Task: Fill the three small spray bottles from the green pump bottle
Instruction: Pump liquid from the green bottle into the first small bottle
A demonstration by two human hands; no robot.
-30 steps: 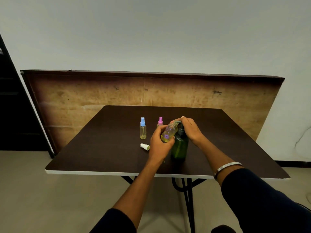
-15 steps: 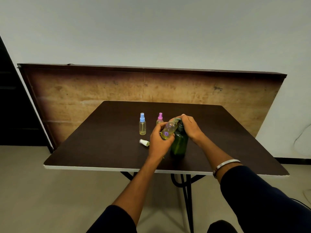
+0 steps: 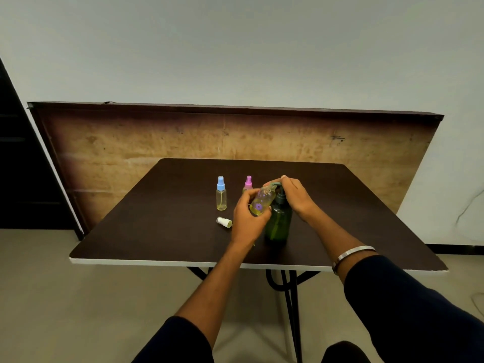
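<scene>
On the dark brown square table [image 3: 162, 231] stands the tall dark green translucent plastic pump bottle [image 3: 279, 221], upright, a little right of the table's middle. The right hand [image 3: 296, 196] lies over its pump head, with the fingers curled down around the light green spout at the top. The left hand [image 3: 247, 218] grips a small clear plastic bottle with yellowish liquid and a purple flower print [image 3: 262, 201]; the fingers and thumb are wrapped round its lower part. This bottle has no cap and is tilted, its open neck pointing to about 1 o'clock, up to the spout under the right hand's fingers. Whether the neck touches the spout, I cannot tell.

At about 9 o'clock from the green bottle, near the left hand, a small white spray cap [image 3: 224, 221] lies on its side on the table. At about 10 o'clock stands a small clear spray bottle with a blue cap [image 3: 221, 193], upright, with yellowish liquid inside. Beside it, at about 11 o'clock, stands a small spray bottle with a pink cap [image 3: 248, 183]; the left hand partly hides it.
</scene>
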